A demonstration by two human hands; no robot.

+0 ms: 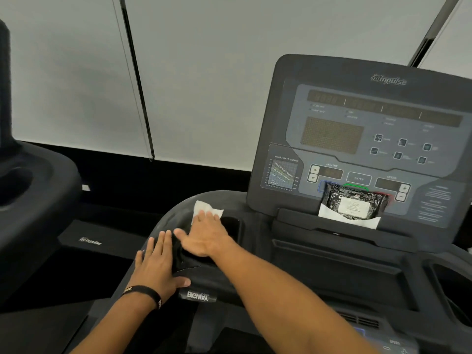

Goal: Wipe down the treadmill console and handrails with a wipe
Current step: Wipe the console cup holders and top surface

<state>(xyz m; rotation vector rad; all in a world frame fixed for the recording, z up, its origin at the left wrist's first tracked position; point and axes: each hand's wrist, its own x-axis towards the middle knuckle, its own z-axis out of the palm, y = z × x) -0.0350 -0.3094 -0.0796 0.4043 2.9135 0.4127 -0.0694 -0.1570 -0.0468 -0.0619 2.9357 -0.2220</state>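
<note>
The wipe (207, 210) is white and crumpled, lying on the dark console (357, 139) edge beside a cup holder (231, 226). The right hand (204, 236) lies flat on it with straight fingers, pressing it down; only the far part of the wipe shows beyond the fingertips. The left hand (155, 267) rests flat and empty on the console rim, just left of the right hand. To the right of the hands, a black wipe pack (353, 204) leans against the buttons.

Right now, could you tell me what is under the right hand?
A white wipe lies pressed flat under the right hand on the console's left wing; the covered portion is hidden.
</note>
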